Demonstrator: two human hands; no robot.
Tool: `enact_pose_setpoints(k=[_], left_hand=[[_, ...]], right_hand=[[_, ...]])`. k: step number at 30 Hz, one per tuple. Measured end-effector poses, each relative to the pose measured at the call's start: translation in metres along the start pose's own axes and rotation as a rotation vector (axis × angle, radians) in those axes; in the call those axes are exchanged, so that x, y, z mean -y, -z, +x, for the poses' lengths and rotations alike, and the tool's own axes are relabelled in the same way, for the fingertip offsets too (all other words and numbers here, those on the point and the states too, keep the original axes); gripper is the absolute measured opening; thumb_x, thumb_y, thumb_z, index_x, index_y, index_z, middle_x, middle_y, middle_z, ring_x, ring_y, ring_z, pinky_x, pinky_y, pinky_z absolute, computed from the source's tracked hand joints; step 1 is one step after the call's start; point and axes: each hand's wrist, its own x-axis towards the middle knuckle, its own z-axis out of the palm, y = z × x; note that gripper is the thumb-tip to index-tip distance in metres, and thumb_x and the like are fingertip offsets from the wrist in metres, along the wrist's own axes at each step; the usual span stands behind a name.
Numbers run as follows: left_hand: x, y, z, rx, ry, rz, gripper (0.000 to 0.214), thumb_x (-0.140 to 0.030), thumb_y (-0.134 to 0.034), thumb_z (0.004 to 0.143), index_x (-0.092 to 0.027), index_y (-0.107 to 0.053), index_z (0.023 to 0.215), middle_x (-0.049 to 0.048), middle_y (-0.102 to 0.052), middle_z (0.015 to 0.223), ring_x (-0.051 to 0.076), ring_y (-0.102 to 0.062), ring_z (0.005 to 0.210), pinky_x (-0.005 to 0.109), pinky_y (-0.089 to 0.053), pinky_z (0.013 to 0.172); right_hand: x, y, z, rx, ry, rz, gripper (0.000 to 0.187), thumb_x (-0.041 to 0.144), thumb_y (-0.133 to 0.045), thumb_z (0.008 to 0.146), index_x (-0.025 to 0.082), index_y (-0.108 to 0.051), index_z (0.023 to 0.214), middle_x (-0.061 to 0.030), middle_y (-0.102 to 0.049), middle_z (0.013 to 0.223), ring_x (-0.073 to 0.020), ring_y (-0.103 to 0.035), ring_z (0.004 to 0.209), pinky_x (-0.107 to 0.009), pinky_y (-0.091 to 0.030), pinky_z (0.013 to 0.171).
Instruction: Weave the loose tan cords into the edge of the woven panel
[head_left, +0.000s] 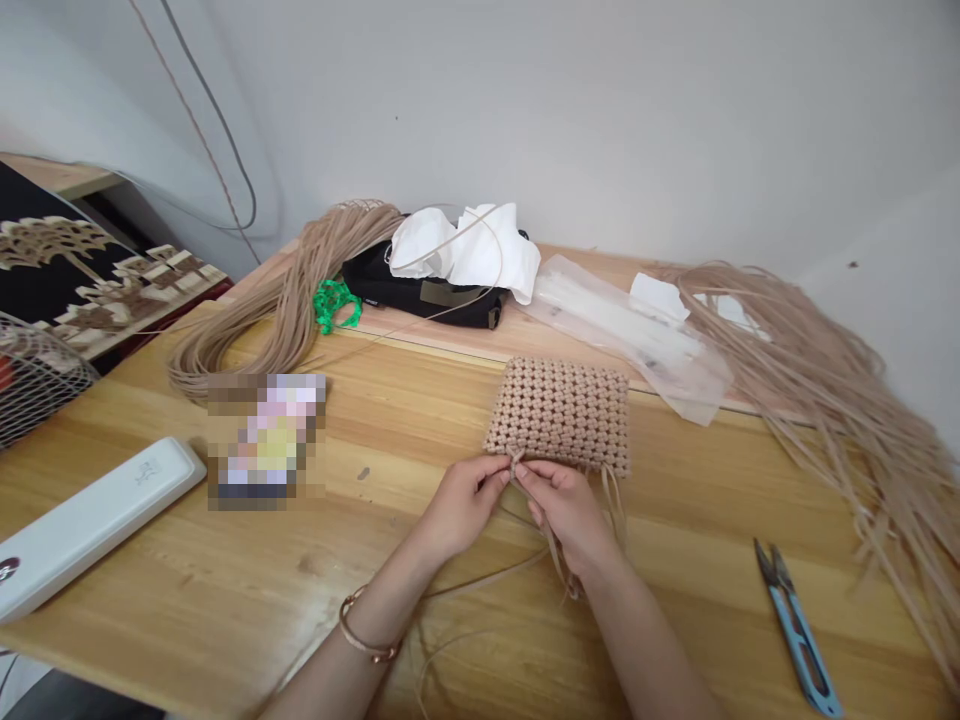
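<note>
A tan woven panel, knotted in a tight open grid, lies on the wooden table in front of me. At its near left corner, my left hand pinches a tan cord between thumb and fingers. Just beside it my right hand also grips cord at the same small knot, with strands trailing down from under the palm. More loose strands hang off the panel's near edge, right of my hands. A long thin cord runs across the table below my wrists.
Blue-handled thread snips lie at the right. Bundles of tan cord and loose strands spread on both sides. A black pouch with white tissue, a plastic bag, green string and a white device surround the work.
</note>
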Motion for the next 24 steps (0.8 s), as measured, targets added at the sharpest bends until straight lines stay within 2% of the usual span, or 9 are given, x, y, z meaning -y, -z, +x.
enact_pose_setpoints(k=[4, 11, 16, 20, 24], left_hand=[[-0.001, 0.003, 0.0, 0.047, 0.015, -0.012, 0.021, -0.028, -0.044, 0.079, -0.015, -0.059, 0.075, -0.0032, -0.043, 0.053, 0.009, -0.036, 0.051, 0.019, -0.03, 0.051], [0.003, 0.01, 0.0, 0.132, 0.047, -0.148, 0.024, -0.033, -0.048, 0.077, -0.013, -0.06, 0.077, -0.0045, -0.039, 0.054, 0.006, -0.032, 0.048, 0.018, -0.026, 0.046], [0.006, 0.009, 0.004, 0.075, 0.177, -0.271, 0.031, -0.039, -0.057, 0.069, -0.01, -0.064, 0.078, -0.0068, -0.034, 0.045, 0.005, -0.027, 0.043, 0.019, -0.021, 0.043], [0.006, 0.003, 0.008, 0.041, 0.174, -0.239, 0.031, -0.04, -0.062, 0.064, -0.009, -0.064, 0.067, -0.0031, -0.046, 0.052, 0.007, -0.035, 0.049, 0.02, -0.027, 0.049], [0.004, 0.0, 0.01, 0.03, 0.219, -0.222, 0.034, -0.042, -0.063, 0.06, -0.009, -0.064, 0.066, -0.0017, -0.051, 0.054, 0.008, -0.038, 0.051, 0.021, -0.028, 0.051]], right_hand=[[0.002, -0.001, 0.002, 0.058, -0.032, -0.007, 0.027, 0.04, -0.058, 0.062, 0.014, -0.06, 0.07, 0.0106, -0.031, 0.035, -0.0042, -0.021, 0.033, -0.019, -0.012, 0.035], [0.001, 0.002, 0.003, 0.048, -0.06, 0.0, 0.025, 0.039, -0.06, 0.061, 0.014, -0.059, 0.063, 0.0088, -0.035, 0.037, -0.0038, -0.022, 0.033, -0.019, -0.013, 0.035], [-0.002, 0.004, 0.003, -0.001, -0.036, -0.034, 0.025, 0.039, -0.059, 0.061, 0.014, -0.06, 0.062, 0.0085, -0.034, 0.035, -0.0039, -0.021, 0.033, -0.019, -0.012, 0.035], [-0.002, 0.004, 0.003, -0.001, 0.019, -0.104, 0.023, 0.036, -0.056, 0.064, 0.014, -0.06, 0.063, 0.0083, -0.034, 0.037, -0.0045, -0.023, 0.035, -0.019, -0.013, 0.036], [-0.003, 0.007, 0.002, 0.056, 0.088, -0.167, 0.024, 0.037, -0.052, 0.069, 0.014, -0.057, 0.065, 0.0091, -0.03, 0.039, -0.0051, -0.023, 0.036, -0.019, -0.015, 0.037]])
